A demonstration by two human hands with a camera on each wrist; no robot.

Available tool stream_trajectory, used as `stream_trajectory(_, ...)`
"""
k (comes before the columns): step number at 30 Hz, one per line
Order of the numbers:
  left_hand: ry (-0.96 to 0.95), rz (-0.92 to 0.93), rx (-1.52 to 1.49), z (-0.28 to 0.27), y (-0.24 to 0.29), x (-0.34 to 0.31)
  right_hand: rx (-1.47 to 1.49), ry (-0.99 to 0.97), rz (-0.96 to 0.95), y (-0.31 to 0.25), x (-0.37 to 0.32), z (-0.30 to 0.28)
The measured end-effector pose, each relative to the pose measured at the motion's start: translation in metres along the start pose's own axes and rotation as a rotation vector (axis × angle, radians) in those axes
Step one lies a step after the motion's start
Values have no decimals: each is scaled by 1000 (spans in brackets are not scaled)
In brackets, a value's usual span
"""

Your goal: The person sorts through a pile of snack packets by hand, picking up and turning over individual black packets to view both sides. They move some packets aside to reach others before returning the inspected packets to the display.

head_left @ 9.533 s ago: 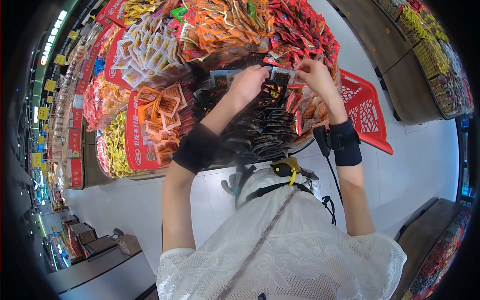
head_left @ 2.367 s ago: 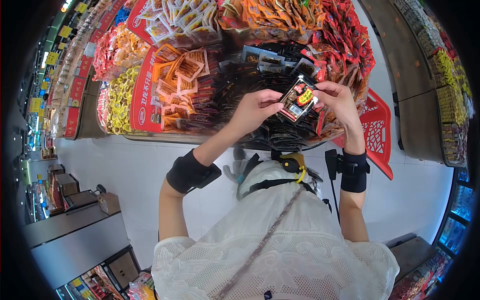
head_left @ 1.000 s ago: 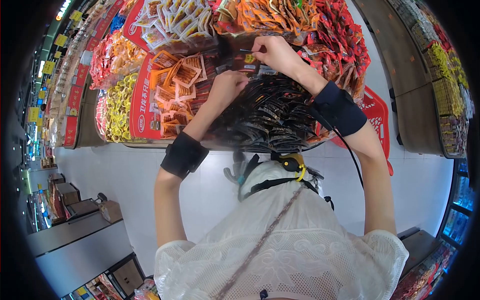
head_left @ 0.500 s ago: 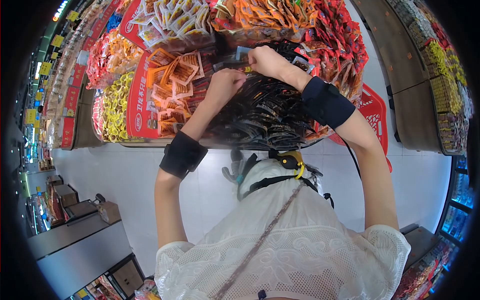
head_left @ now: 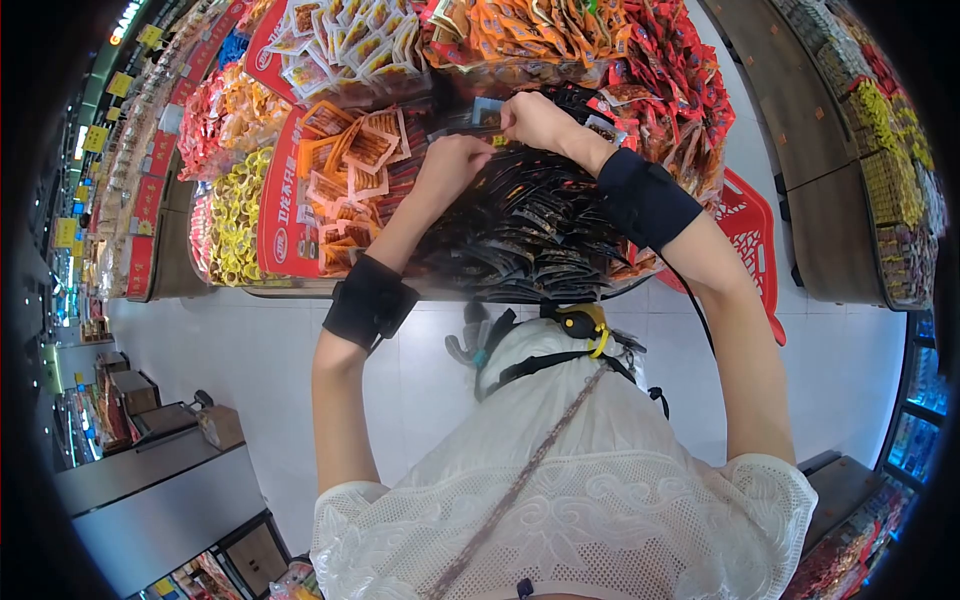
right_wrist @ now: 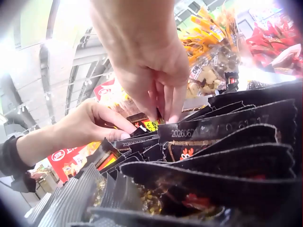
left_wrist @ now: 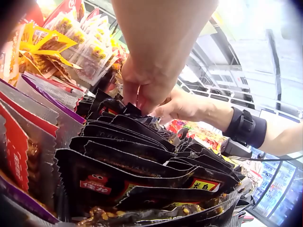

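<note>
In the head view, my left hand (head_left: pixel 452 165) and right hand (head_left: pixel 540 122) are close together at the back of a dense stand of black snack packets (head_left: pixel 540 225). The right wrist view shows my left thumb and forefinger pinching the top corner of a black packet with a yellow label (right_wrist: pixel 152 126). My right fingers and thumb point down and grip the same packet's upper edge from above. Its lower part is hidden among its neighbours. In the left wrist view, more upright black packets (left_wrist: pixel 118 165) fill the foreground, below both hands.
Orange-edged snack packets (head_left: pixel 370 148) lie left of the black ones, beside a red sign board (head_left: pixel 285 215). White packets (head_left: pixel 350 45), orange packets (head_left: pixel 540 35) and red packets (head_left: pixel 690 75) are heaped behind. A red basket (head_left: pixel 750 240) stands at the right.
Earlier both hands held a black packet up over the pile at the front right. They have since moved back and left, down among the packets. Over the last half second they barely shift.
</note>
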State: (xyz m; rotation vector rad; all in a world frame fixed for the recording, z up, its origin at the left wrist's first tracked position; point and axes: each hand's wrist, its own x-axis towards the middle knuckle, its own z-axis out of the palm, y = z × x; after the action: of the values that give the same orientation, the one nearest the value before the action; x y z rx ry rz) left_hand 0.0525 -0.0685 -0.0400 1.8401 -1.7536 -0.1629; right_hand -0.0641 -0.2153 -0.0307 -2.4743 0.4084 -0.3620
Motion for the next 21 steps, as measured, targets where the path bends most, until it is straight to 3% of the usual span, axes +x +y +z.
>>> stream_trajectory(2, -26, -11, -7, -2, 0, 0, 14, -58, 31, -1, 0, -4)
stream_trajectory(4, -19, -5, -30, -5, 1, 0, 61, -23, -57, 1, 0, -18)
stream_trajectory(5, 0, 7, -51, -8, 2, -1, 97, -43, 50, 3, 4, -27)
stream_trajectory(6, 19, 15, -73, -9, 4, -2, 25, 11, -17, 9, 6, -34)
stream_trajectory(12, 236, 124, 41, -16, 23, 1, -176, -135, 51, 22, -5, -56)
stream_trajectory(16, 144, 55, 87, -8, 14, 3, -193, -221, 66, 17, -14, -39)
stream_trajectory(21, 117, 21, 70, -8, 8, 10, -490, -271, 83, 3, -12, -27)
